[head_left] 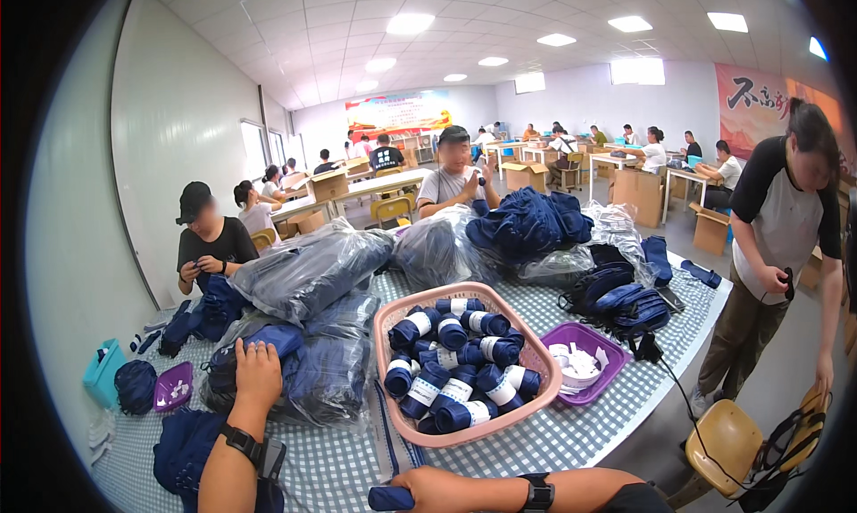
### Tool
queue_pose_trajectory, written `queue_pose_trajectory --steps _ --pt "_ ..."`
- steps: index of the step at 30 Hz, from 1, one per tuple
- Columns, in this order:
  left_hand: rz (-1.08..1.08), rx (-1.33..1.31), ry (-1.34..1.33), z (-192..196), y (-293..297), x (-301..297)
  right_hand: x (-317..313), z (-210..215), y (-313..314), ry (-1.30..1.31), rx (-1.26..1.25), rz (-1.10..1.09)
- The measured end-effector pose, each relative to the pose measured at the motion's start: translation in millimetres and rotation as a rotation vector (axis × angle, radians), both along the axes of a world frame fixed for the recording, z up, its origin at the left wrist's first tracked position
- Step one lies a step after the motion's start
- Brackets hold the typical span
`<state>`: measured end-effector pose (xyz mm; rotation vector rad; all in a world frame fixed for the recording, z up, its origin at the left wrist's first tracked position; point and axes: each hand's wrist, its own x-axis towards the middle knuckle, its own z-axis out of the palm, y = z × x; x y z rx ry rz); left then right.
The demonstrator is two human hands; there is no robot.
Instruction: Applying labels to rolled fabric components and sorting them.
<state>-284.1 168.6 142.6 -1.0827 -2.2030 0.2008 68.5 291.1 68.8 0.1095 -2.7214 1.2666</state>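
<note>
navy roll (390,499) lying crosswise, left-right

Bright, even light from ceiling panels (556,40), some blown out. Shadows soft. Glare on plastic bags (308,267). Heavy fisheye bend, black vignette at the rim. Centre sharp, far room soft.

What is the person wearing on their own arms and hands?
Both forearms are bare: no sleeves show and no gloves. The left hand has a black band with a dark device strapped at the wrist. The right hand has a black wristwatch with a round face. No rings are visible.
</note>
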Motion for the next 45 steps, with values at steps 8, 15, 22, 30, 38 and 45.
queue_pose_trajectory --steps 8,15,22,30,38,45 --pt "-0.120 0.117 -0.025 0 4 0 -1 0 0 0.035 -0.003 0.030" --pt "-0.131 0.055 0.028 -1 2 4 2 1 -1 -0.005 -0.019 0.030" --pt "-0.193 0.159 0.101 2 3 -4 1 -1 -1 -0.010 -0.089 0.053" --pt "-0.189 0.185 0.057 14 2 3 2 4 0 -0.064 -0.059 0.069" --pt "-0.081 0.172 -0.057 18 2 8 3 6 0 -0.014 -0.053 0.066" --pt "-0.040 0.343 0.107 46 -3 0 1 0 -1 -0.014 -0.013 0.029"
